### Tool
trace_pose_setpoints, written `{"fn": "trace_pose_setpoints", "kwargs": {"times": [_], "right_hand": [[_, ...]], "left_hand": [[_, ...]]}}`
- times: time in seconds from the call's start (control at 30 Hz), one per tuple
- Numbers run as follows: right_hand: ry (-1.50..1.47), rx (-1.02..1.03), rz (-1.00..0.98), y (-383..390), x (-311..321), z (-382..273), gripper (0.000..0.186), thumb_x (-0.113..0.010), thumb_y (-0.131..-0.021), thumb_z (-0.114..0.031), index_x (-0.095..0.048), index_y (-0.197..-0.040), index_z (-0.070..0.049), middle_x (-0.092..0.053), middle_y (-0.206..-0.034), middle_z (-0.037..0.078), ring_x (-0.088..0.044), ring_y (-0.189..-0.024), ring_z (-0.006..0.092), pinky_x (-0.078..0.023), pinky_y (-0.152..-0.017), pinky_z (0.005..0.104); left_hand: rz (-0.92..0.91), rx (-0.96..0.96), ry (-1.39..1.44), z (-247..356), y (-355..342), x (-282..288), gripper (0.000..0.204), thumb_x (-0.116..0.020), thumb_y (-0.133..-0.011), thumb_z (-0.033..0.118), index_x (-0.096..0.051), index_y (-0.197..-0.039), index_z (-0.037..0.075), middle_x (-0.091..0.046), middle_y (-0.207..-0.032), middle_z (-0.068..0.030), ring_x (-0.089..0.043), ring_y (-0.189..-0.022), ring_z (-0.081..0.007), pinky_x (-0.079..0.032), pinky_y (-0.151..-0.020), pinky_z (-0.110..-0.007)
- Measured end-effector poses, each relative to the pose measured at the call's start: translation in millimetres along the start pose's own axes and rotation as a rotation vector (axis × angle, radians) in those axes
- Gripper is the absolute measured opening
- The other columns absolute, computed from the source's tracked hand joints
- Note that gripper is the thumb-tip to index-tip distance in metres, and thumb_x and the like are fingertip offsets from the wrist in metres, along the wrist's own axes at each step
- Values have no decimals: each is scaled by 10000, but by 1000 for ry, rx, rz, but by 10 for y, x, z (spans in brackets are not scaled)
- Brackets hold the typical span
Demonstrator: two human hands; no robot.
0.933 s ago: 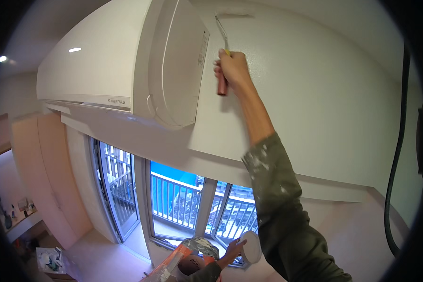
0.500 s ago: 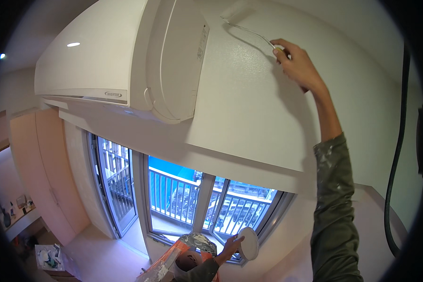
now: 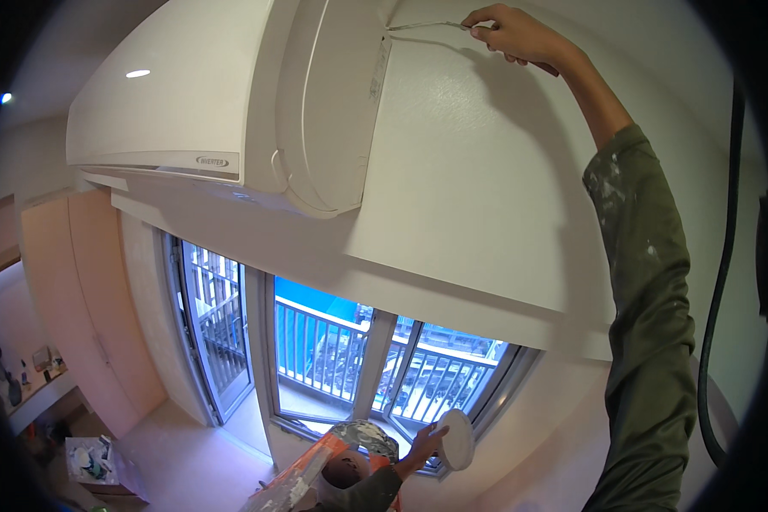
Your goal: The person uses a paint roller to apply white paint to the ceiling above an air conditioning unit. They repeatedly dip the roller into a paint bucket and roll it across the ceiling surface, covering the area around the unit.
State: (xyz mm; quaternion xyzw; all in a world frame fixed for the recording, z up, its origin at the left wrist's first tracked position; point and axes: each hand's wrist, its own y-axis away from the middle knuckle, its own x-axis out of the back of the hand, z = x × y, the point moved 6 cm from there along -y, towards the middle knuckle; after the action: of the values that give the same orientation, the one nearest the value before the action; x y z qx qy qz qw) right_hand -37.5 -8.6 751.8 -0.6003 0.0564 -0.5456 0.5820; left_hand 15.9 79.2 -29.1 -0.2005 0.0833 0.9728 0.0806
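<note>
My right hand [image 3: 508, 34] is raised high against the white wall [image 3: 469, 196], its fingers closed round the handle of a small paint roller. The roller's thin wire frame [image 3: 427, 25] reaches left to the side of a white wall air conditioner [image 3: 158, 94]; its head is mostly hidden beside the unit. Low in the view my left hand [image 3: 420, 448] grips a round white lid-like disc [image 3: 457, 439] by its edge. Below it are a paint-splashed orange stepladder [image 3: 303, 465] and a round opening of what may be a container, partly covered by my left sleeve.
A window [image 3: 324, 350] and an open glass door [image 3: 218, 328] give onto a railed balcony. Wardrobe doors [image 3: 85, 299] stand at left, with a box of stained items [image 3: 92, 461] on the floor. A black cable [image 3: 725, 256] hangs at right.
My right hand has gone up and slightly left, taking the roller closer to the air conditioner's side. My left hand still holds the white disc in nearly the same place.
</note>
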Motion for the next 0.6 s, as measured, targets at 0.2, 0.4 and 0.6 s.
{"fn": "trace_pose_setpoints", "kwargs": {"times": [0.2, 0.4, 0.6], "right_hand": [[8, -131, -77, -6, 112, -80, 485, -536, -883, -174, -572, -1320, 33, -660, -1006, 198, -523, -654, 183, -436, -550, 312], [150, -146, -164, 164, 434, 206, 481, -535, -884, -172, -587, -1313, 37, -642, -894, 145, -489, -606, 157, -403, -500, 310], [41, -94, -123, -21, 297, 217, 483, -516, -901, -175, -571, -1316, 65, -614, -809, 102, -486, -610, 171, -412, -522, 323]], "left_hand": [[24, 4, -14, -28, 2, 49, 677, -653, -932, 374, -405, -1430, -11, -616, -1191, -191, -675, -991, -287, -601, -759, -383], [35, 14, -33, -117, -56, 32, 643, -650, -939, 363, -431, -1417, -8, -637, -1156, -180, -680, -971, -272, -599, -774, -381], [51, 8, -35, -71, -42, 71, 648, -654, -935, 364, -435, -1419, -8, -636, -1157, -177, -674, -981, -265, -593, -779, -374]]}}
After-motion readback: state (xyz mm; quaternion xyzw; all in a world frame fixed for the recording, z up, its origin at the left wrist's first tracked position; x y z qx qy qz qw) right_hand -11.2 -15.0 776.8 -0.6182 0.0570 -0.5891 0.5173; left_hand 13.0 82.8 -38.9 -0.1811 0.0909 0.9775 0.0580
